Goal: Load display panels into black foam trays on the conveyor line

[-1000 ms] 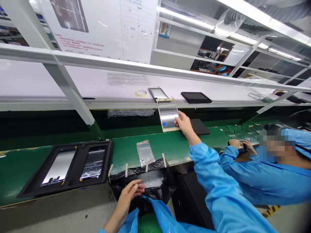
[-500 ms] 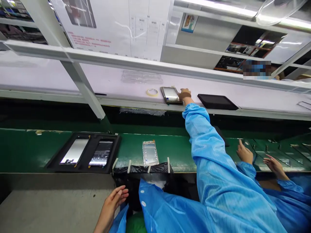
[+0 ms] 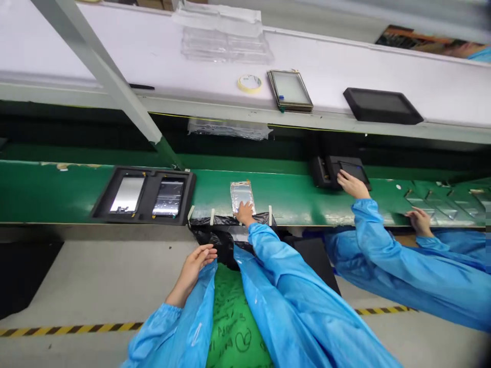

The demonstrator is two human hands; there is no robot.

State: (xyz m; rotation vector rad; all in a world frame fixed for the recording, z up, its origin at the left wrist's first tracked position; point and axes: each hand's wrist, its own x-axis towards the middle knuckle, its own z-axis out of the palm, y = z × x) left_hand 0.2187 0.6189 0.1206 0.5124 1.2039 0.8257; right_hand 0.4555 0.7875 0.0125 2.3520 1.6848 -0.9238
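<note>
A flat screen panel [image 3: 242, 191] in clear wrap lies on the green bench, near its front edge. My right hand [image 3: 246, 211] reaches over its lower end, with the fingers apart and touching it. Just below is a black plastic bag [image 3: 209, 235], fixed along the bench edge with strips of pale tape. My left hand [image 3: 197, 260] hovers left of the bag, its fingers loosely stretched and nothing in them. On the bench to the left, a black foam tray [image 3: 188, 191] holds two panels, one bright [image 3: 126, 194] and one dark [image 3: 168, 197].
The white shelf above bears a stack of framed panels [image 3: 292, 89], a tape roll [image 3: 250, 83], a black tray [image 3: 383, 106] and clear plastic trays [image 3: 226, 46]. A slanted post [image 3: 103, 71] stands left. At right, a co-worker's hand [image 3: 352, 185] touches a black case [image 3: 332, 171].
My right hand has come down from the framed panels on the shelf to the wrapped panel on the bench. The view has tilted downward. The co-worker's hand has moved onto the black case.
</note>
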